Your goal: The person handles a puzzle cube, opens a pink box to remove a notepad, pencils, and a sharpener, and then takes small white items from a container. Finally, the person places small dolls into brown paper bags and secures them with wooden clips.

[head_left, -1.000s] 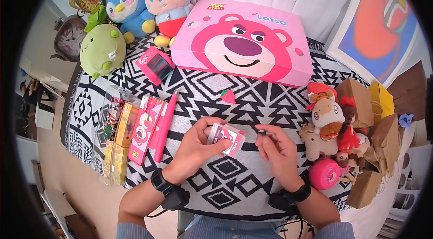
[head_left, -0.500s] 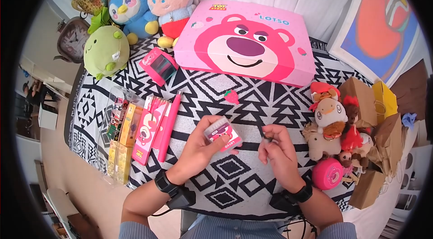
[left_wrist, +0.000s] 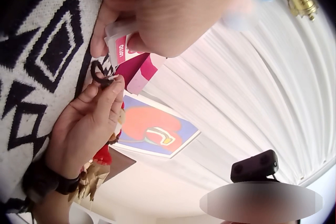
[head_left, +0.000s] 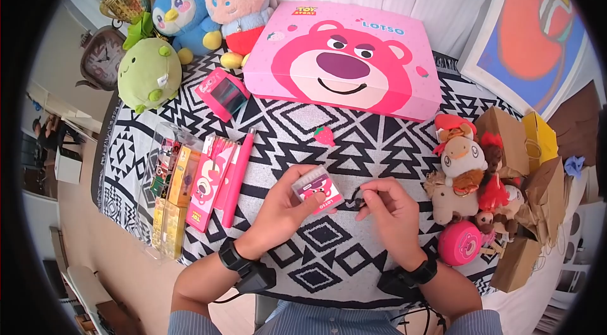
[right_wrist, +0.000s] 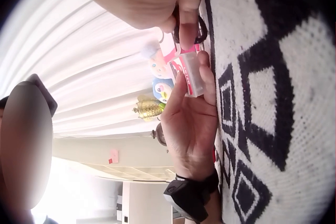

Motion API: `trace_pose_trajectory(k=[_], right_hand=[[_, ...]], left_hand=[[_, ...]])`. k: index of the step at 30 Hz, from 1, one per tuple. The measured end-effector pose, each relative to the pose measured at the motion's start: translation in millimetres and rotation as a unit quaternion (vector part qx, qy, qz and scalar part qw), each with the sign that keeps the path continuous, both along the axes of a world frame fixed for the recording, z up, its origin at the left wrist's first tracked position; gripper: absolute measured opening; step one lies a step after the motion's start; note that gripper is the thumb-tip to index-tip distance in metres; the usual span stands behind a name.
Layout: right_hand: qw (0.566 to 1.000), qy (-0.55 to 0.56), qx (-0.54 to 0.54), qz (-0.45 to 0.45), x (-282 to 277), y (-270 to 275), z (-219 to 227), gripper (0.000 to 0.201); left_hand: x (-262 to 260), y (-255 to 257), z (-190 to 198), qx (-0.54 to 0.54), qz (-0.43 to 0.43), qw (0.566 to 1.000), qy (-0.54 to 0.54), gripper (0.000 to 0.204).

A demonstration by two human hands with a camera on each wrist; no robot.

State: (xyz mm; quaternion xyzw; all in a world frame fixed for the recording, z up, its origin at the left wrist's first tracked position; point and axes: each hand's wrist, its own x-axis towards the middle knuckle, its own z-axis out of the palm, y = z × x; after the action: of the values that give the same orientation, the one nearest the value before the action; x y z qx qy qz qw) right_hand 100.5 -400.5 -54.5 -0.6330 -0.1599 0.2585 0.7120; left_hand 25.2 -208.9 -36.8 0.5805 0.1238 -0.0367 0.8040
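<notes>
A small clear case with a pink and white LOTSO label (head_left: 324, 192) is gripped by my left hand (head_left: 282, 214), thumb across its front. To its right, my right hand (head_left: 395, 217) pinches a thin dark loop (head_left: 358, 202) between thumb and fingers, and the loop reaches toward the case. In the left wrist view the dark loop (left_wrist: 98, 74) hangs just below the case (left_wrist: 122, 45). The right wrist view has the loop (right_wrist: 201, 30) close to the case's end (right_wrist: 193, 74); whether they touch, I cannot tell.
Beyond the hands lie a strawberry piece (head_left: 324, 136) and a large pink LOTSO box (head_left: 344, 63). Pencil packs (head_left: 208, 183) and a pink tube (head_left: 238, 177) are on the left. Plush toys (head_left: 461, 158), a round pink item (head_left: 459, 243) and paper bags (head_left: 513, 265) stand on the right.
The dark strip in my right hand has swung from pointing up to reaching left toward the case. The case has turned slightly in my left hand.
</notes>
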Motion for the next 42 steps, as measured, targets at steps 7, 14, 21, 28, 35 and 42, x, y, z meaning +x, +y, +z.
trace_pose_trajectory(k=[7,14,21,28,35,42], right_hand=[[0.995,-0.07,0.07,-0.004,-4,10,9,0.021],[0.968,-0.226,-0.1,0.043,0,1,2,0.018],[1.0,0.024,-0.003,0.013,-4,3,11,0.009],[0.994,0.074,0.03,0.08,-6,-1,13,0.014],[0.984,0.07,0.084,0.144,-5,-2,14,0.016],[0.962,0.15,0.023,0.229,-6,-9,8,0.019]], left_hand=[[-2,-6,-1,0.026,0.03,0.999,-0.015,0.04],[-2,-6,-1,0.054,0.02,0.998,-0.023,0.041],[-2,-6,-4,0.017,0.008,1.0,-0.023,0.035],[-2,-6,-5,0.019,0.03,0.999,-0.021,0.035],[-4,-4,-10,0.054,0.033,0.997,-0.04,0.038],[-4,-1,-9,0.063,0.054,0.996,-0.023,0.033]])
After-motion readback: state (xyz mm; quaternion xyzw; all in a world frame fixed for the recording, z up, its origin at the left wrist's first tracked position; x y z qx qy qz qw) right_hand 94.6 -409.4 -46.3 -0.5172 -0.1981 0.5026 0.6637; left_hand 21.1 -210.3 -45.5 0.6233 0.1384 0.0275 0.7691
